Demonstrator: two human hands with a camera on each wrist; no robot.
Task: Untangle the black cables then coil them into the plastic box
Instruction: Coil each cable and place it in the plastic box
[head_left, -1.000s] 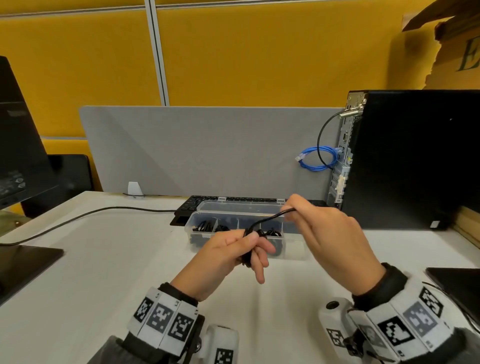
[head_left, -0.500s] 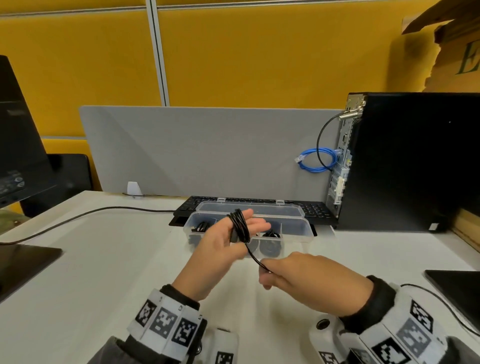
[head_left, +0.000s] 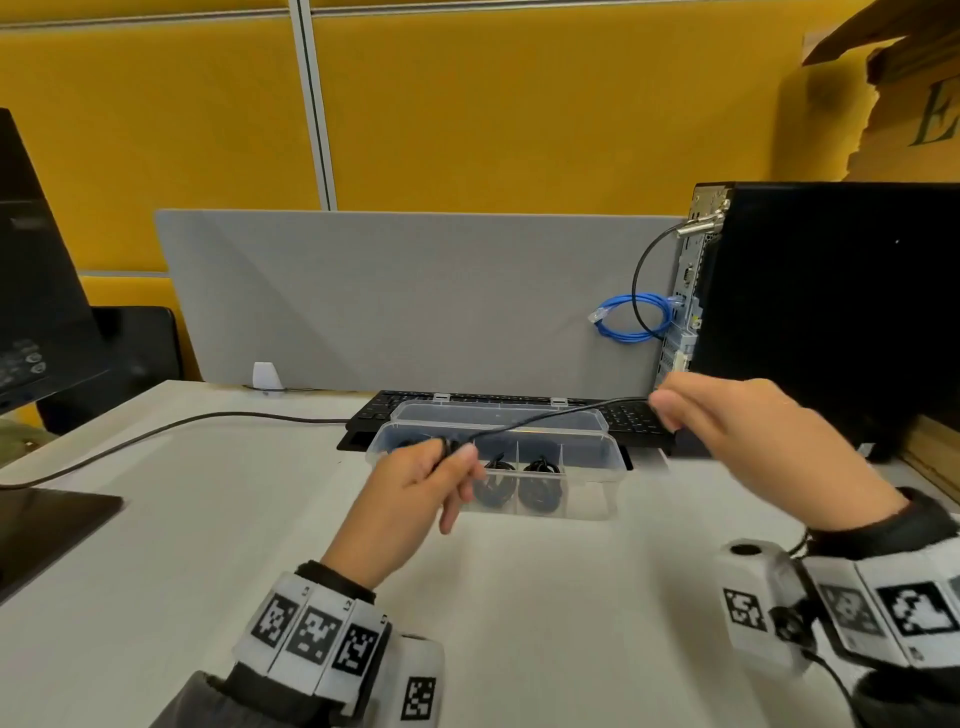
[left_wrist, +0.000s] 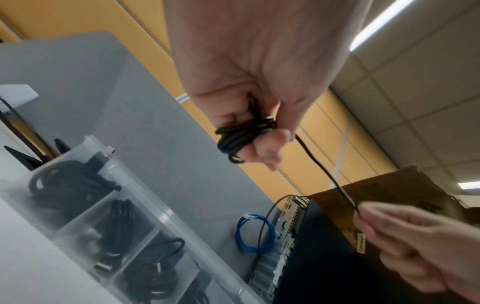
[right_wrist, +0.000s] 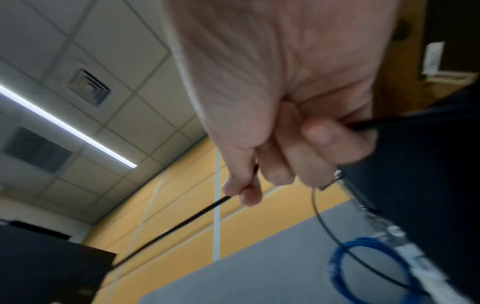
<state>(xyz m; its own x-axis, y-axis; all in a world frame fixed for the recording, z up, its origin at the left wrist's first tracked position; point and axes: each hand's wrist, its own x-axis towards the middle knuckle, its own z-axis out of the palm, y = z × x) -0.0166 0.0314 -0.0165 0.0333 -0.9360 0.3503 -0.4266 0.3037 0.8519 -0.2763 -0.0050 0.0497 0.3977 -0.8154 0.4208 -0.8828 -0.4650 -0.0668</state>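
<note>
One black cable (head_left: 545, 418) stretched between my two hands
Coiled round my left hand (head_left: 415, 499) fingers (left_wrist: 270, 144); right hand (head_left: 753, 431) fingers pinch its far end; three coils in the plastic box (head_left: 597, 486).

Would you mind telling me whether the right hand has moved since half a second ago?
Yes: the right hand rose from the table, right of the plastic box, toward the computer tower.

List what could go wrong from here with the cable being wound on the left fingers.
1. The black cable is looped only around the left hand's fingertips; the turns could slip off and unravel.
2. The right hand holds the strand stretched above the open plastic box; it might snag the rim or lid.
3. Filled compartments may leave little room for another coil.
</note>
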